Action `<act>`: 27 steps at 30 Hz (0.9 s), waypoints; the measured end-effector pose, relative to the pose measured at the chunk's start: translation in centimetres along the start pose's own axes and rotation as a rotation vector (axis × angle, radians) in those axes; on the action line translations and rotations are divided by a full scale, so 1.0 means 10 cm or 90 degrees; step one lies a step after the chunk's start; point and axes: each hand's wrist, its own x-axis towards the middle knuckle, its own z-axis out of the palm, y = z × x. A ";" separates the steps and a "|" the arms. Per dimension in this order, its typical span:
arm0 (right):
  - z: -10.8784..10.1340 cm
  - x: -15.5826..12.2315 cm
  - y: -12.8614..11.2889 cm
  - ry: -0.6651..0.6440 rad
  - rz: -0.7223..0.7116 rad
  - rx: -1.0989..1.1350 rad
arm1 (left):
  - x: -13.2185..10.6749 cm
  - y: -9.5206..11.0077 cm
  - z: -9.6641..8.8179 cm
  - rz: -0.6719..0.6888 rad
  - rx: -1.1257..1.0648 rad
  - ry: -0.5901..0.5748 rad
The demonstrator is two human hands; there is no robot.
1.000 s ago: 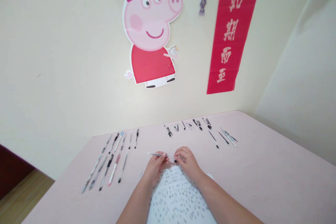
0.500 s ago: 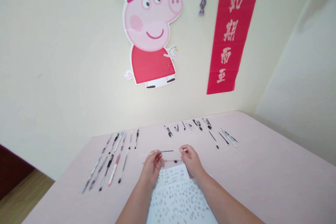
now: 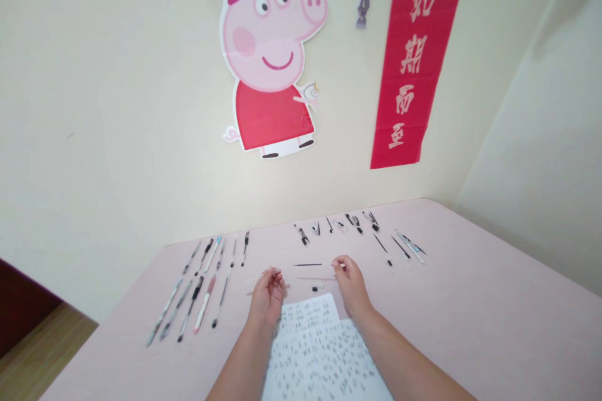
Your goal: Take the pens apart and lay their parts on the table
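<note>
My right hand [image 3: 348,281] pinches the right end of a thin pen refill [image 3: 307,264], held level above the table, its dark length pointing left. A faint shadow of it falls on the table below. My left hand [image 3: 269,294] is closed, its fingertips around a pale, see-through piece that looks like a pen barrel; most of it is hidden or too faint to make out. The refill's left end is apart from the left fingers. Between the hands lies a small black-and-clear pen cap [image 3: 316,289]. Handwritten paper sheets [image 3: 324,351] lie under my forearms.
Several pens [image 3: 203,304] lie in two rows on the left of the pink table [image 3: 475,313]. Small pen parts [image 3: 353,223] sit along the back edge. More refills and a white pen [image 3: 410,247] lie at the right. A wall [image 3: 141,138] rises behind the table.
My right hand has moved slightly right and up with the refill, whose left end has come away from my left hand. My left hand has shifted a little left.
</note>
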 end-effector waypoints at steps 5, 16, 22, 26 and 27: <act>0.02 0.02 -0.01 0.009 -0.002 -0.102 | -0.06 -0.01 0.03 0.000 0.023 -0.014; 0.04 -0.03 -0.09 -0.069 -0.083 -0.206 | -0.13 -0.06 0.05 -0.003 0.183 -0.144; 0.00 -0.04 -0.32 -0.113 -0.171 -0.090 | -0.21 -0.10 0.08 0.000 0.308 -0.233; -0.02 -0.08 -0.47 -0.203 -0.228 -0.038 | -0.23 -0.13 0.04 -0.016 0.349 -0.271; -0.02 -0.09 -0.48 -0.217 -0.231 -0.037 | -0.23 -0.14 0.04 -0.015 0.353 -0.281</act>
